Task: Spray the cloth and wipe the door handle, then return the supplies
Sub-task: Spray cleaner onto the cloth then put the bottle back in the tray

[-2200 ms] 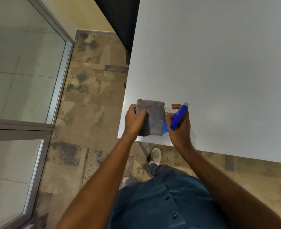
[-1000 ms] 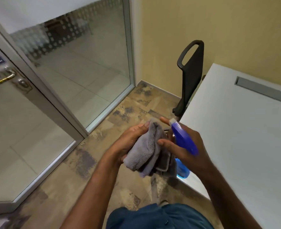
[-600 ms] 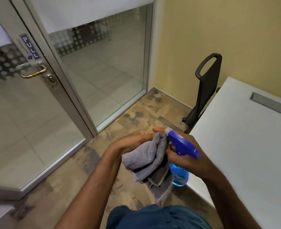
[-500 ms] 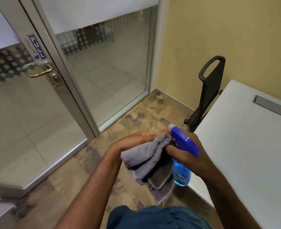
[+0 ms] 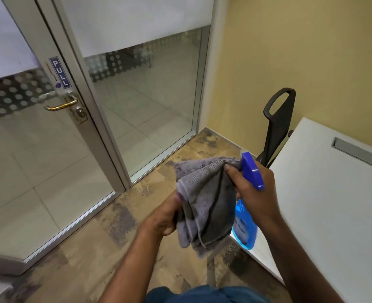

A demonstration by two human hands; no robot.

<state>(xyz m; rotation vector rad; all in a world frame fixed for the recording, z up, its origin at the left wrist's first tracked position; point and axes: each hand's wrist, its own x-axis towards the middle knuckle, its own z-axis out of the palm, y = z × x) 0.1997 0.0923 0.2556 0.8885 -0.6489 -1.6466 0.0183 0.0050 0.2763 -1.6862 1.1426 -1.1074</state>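
Observation:
A grey cloth [image 5: 204,200] hangs unfolded between my hands in front of me. My left hand [image 5: 162,217] grips its lower left edge. My right hand [image 5: 252,193] holds a blue spray bottle [image 5: 246,217] upright and also pinches the cloth's top corner with its fingers. The bottle's nozzle sits beside the top of the cloth. The brass door handle [image 5: 60,105] is on the glass door [image 5: 28,160] at the far left, under a PULL sign, well away from both hands.
A white table [image 5: 333,204] fills the right side, with a grey cable slot near the wall. A black chair back [image 5: 279,123] stands between table and yellow wall. A fixed glass panel [image 5: 150,101] sits right of the door. Patterned carpet lies underfoot.
I have turned from the table toward the door, bringing the handle into view. The cloth has opened from a bunched wad and now hangs spread, with my left hand lower on it.

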